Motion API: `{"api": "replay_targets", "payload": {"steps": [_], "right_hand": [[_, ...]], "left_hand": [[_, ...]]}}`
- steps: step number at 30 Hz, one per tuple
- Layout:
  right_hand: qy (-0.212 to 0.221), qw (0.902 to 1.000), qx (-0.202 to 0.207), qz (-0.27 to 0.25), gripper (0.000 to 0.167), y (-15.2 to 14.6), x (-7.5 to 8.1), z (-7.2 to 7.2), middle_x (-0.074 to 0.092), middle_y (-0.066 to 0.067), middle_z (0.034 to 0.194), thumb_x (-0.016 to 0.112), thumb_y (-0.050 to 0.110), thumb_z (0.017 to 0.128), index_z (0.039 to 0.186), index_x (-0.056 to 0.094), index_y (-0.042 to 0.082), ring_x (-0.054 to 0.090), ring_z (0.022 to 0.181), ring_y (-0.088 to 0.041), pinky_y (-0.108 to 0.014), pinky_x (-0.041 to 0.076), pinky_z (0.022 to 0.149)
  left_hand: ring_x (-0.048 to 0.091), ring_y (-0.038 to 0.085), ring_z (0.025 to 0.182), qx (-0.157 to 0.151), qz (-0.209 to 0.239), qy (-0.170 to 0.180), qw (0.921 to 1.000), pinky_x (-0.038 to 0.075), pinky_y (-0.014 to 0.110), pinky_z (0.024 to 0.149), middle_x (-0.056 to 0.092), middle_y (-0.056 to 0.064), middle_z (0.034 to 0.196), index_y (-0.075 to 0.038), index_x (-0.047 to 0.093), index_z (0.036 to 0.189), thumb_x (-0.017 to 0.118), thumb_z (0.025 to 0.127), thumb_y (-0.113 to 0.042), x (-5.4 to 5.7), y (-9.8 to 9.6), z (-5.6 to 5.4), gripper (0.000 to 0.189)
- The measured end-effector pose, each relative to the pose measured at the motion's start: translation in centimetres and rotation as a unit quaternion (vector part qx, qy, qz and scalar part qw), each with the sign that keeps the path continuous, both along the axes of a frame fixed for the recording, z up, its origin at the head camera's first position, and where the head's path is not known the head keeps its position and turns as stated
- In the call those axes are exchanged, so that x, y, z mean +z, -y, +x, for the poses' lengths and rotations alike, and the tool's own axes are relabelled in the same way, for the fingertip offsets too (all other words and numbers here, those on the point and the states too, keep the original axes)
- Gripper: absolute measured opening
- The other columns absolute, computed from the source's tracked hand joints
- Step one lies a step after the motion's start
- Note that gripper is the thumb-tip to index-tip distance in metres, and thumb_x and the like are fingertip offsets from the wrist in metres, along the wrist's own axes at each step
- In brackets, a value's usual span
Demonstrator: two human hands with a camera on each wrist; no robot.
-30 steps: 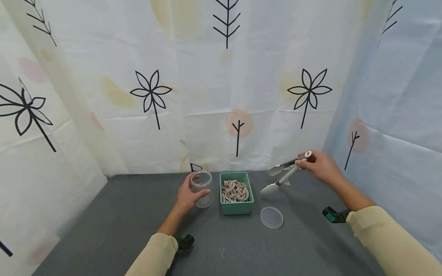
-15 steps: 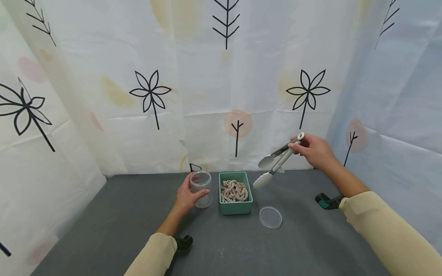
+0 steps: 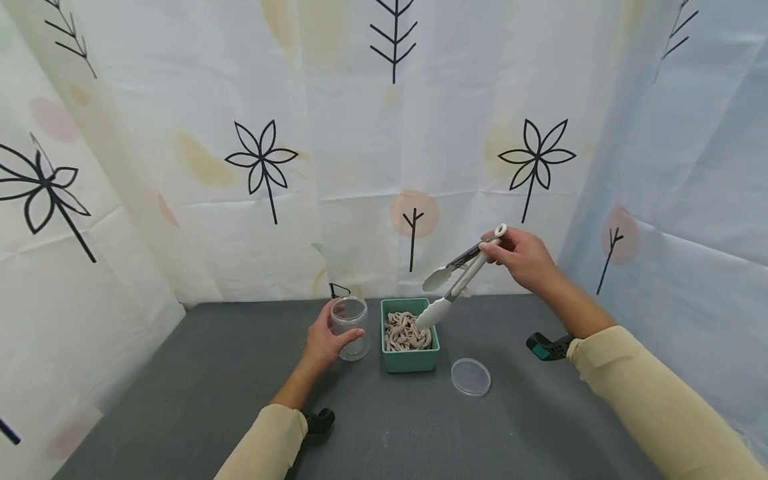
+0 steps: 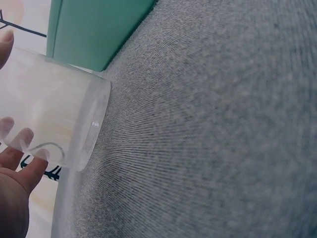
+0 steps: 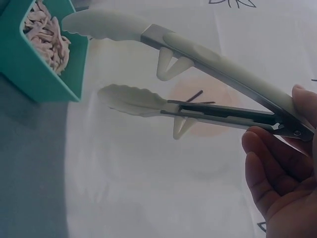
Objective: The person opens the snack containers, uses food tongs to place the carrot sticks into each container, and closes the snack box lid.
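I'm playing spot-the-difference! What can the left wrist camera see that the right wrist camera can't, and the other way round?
Only the left wrist view shows the clear jar and the left grip holding it.

Only the right wrist view shows the tongs, the right grip holding them, and the beige strands.

Both show the green box, the gray table and white patterned cloth.
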State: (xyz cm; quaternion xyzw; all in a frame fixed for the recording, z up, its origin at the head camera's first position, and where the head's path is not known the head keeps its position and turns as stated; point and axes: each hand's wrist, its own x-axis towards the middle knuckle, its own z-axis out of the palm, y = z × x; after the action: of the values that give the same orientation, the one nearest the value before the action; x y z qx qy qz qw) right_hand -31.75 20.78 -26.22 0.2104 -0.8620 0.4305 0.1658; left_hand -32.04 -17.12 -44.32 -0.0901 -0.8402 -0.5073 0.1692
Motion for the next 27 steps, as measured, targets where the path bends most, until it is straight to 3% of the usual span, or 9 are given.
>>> {"api": "replay_targets", "payload": {"steps": [6, 13, 18, 23, 27], "right_hand": [[0.007, 0.9997, 0.02, -0.01, 0.026, 1.3, -1.6, -0.6, 0.065, -0.014, 0.091, 0.062, 0.02, 0.098, 0.113, 0.064, -0.001, 0.061, 0.083, -0.026, -0.023, 0.05, 0.072], [0.021, 0.9993, 0.029, -0.006, 0.023, 2.8, -3.5, -1.1, 0.064, -0.011, 0.088, 0.062, 0.02, 0.097, 0.112, 0.064, 0.002, 0.059, 0.083, -0.029, -0.035, 0.05, 0.072], [0.025, 0.9992, 0.028, -0.013, 0.025, 3.6, -5.0, -1.5, 0.063, -0.009, 0.088, 0.062, 0.023, 0.097, 0.112, 0.064, 0.002, 0.058, 0.086, -0.035, -0.034, 0.047, 0.069], [0.012, 0.9986, 0.034, -0.039, 0.025, 4.1, -5.5, -1.7, 0.062, -0.009, 0.088, 0.063, 0.021, 0.097, 0.112, 0.064, 0.001, 0.056, 0.083, -0.027, -0.033, 0.044, 0.068], [0.041, 0.9931, 0.085, -0.07, 0.026, 4.5, -6.6, -2.5, 0.061, -0.01, 0.098, 0.062, 0.018, 0.097, 0.113, 0.063, -0.002, 0.053, 0.092, -0.023, -0.041, 0.043, 0.078]], "left_hand": [[0.05, 0.037, 0.125, -0.002, -0.005, 0.005, 1.0, 0.041, 0.054, 0.097, 0.055, 0.011, 0.136, -0.009, 0.039, 0.146, 0.085, 0.076, -0.031, 0.0, 0.0, 0.1, 0.087], [0.05, 0.037, 0.125, -0.002, -0.01, 0.006, 0.9999, 0.042, 0.054, 0.096, 0.055, 0.012, 0.136, -0.01, 0.038, 0.147, 0.084, 0.077, -0.033, -0.1, 0.1, 0.1, 0.087], [0.048, 0.037, 0.127, -0.001, -0.009, 0.022, 0.9997, 0.043, 0.054, 0.094, 0.053, 0.006, 0.139, -0.013, 0.037, 0.148, 0.084, 0.076, -0.037, -0.2, 0.1, 0.1, 0.088], [0.049, 0.036, 0.126, -0.002, -0.012, 0.024, 0.9996, 0.044, 0.054, 0.093, 0.053, 0.005, 0.139, -0.015, 0.037, 0.148, 0.083, 0.077, -0.038, -0.2, 0.2, 0.0, 0.087], [0.049, 0.034, 0.126, 0.0, -0.009, 0.022, 0.9997, 0.044, 0.053, 0.093, 0.053, 0.004, 0.138, -0.016, 0.038, 0.148, 0.083, 0.077, -0.036, 0.0, 0.2, 0.0, 0.086]]}}
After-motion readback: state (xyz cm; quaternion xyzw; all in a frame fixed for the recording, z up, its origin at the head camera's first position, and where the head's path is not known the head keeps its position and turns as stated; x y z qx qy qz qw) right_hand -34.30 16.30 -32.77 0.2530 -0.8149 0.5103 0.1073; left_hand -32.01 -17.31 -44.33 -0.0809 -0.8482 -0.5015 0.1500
